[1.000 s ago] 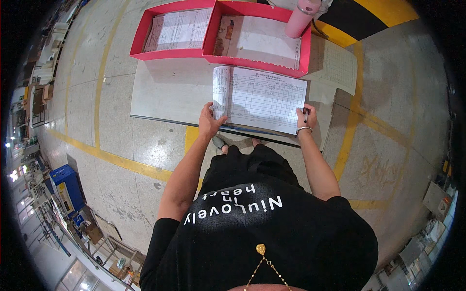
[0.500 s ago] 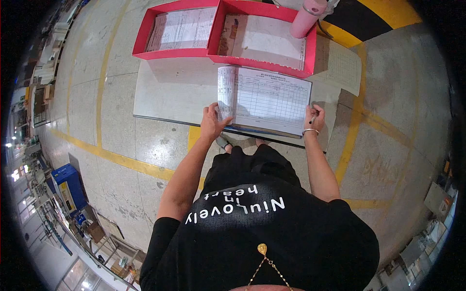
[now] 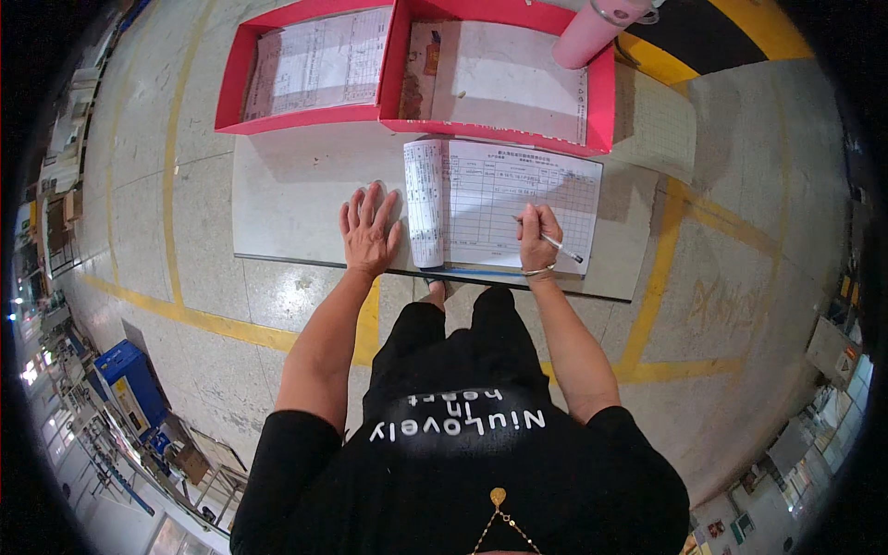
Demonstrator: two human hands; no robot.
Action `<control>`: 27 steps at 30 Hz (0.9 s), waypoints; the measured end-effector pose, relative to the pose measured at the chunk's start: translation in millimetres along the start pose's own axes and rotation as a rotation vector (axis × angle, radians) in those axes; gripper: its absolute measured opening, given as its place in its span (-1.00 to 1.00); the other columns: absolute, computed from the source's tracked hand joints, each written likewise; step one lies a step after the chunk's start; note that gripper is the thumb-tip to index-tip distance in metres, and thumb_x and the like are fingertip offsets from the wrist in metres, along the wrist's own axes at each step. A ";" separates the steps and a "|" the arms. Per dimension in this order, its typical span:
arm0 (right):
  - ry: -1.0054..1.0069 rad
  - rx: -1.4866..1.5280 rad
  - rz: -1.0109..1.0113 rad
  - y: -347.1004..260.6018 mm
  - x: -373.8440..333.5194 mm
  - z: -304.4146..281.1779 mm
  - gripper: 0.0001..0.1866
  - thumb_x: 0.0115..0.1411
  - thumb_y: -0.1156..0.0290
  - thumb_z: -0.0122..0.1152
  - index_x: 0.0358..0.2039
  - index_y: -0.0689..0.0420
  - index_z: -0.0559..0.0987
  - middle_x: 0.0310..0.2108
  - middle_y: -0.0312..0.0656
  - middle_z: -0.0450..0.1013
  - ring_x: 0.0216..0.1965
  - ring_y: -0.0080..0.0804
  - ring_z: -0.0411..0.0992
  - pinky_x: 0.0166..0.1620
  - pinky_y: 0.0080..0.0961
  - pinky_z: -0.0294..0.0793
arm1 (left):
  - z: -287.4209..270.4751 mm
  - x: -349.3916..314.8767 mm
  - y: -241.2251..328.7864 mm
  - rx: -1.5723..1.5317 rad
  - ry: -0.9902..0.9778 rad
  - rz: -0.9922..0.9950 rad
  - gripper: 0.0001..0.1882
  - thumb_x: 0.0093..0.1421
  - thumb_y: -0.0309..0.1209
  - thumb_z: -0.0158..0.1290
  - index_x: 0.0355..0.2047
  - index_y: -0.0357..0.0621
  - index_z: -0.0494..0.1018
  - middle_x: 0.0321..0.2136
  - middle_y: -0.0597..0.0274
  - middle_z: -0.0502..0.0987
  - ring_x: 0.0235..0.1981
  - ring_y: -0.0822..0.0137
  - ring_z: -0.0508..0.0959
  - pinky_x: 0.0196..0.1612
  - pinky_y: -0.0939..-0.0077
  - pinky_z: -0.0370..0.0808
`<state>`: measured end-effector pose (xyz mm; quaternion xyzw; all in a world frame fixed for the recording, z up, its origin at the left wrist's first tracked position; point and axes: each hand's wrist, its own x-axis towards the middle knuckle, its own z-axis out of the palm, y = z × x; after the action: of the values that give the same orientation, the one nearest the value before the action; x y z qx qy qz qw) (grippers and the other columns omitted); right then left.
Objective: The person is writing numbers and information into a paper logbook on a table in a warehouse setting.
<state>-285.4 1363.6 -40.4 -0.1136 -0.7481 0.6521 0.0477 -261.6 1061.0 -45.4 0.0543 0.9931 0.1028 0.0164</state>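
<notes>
A clipboard-like pad of printed forms [image 3: 490, 208] lies on the table, its used pages rolled over into a curl [image 3: 425, 203] along the left side. My left hand [image 3: 369, 231] rests flat on the tabletop just left of that curl, fingers spread and holding nothing. Over the lower right of the form, my right hand [image 3: 538, 231] is closed around a pen [image 3: 561, 248]. The tip points left toward the table of ruled rows, and I cannot tell whether it touches the paper.
Two red open boxes [image 3: 388, 116] stand along the table's far side, with papers inside. A pink bottle [image 3: 597, 32] stands at the right box's far right corner. An open sheet [image 3: 661, 125] lies beyond it. The grey table [image 3: 287, 199] ends near my legs.
My left hand has let go of the curled pages and moved left onto the tabletop. My right hand has moved left from the pad's right edge to over the form, with the pen.
</notes>
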 end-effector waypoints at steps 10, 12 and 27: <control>0.216 -0.152 -0.214 22.5 2.3 29.4 -0.69 0.30 0.33 0.13 -0.57 0.13 0.36 -0.74 -0.38 0.28 -0.68 -0.69 0.15 -0.59 -0.64 0.17 | 2.9 2.2 -1.3 -0.027 -0.009 -0.003 -0.39 0.16 -0.15 -0.04 0.27 0.32 0.23 0.35 0.22 0.07 0.37 0.03 -0.01 0.38 0.00 -0.24; 0.226 -0.082 -0.186 24.4 2.4 28.7 -0.69 0.33 0.32 0.05 -0.56 0.15 0.38 -0.74 -0.35 0.29 -0.68 -0.68 0.17 -0.59 -0.65 0.18 | 2.9 3.7 -3.0 -0.018 -0.013 0.004 -0.39 0.17 -0.15 -0.05 0.28 0.32 0.22 0.36 0.22 0.05 0.38 0.02 -0.03 0.39 0.01 -0.26; 0.251 -0.121 -0.220 14.4 1.8 30.4 -0.61 0.36 0.28 -0.08 -0.60 0.18 0.37 -0.74 -0.30 0.31 -0.72 -0.62 0.21 -0.62 -0.63 0.16 | 5.6 1.3 -2.0 0.007 -0.046 -0.011 -0.39 0.19 -0.11 -0.10 0.29 0.32 0.19 0.37 0.20 0.02 0.39 0.02 -0.06 0.39 -0.02 -0.31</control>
<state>-292.3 1336.5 -59.2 -0.1142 -0.7821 0.5773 0.2049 -262.8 1060.4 -51.3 0.0512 0.9931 0.0980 0.0398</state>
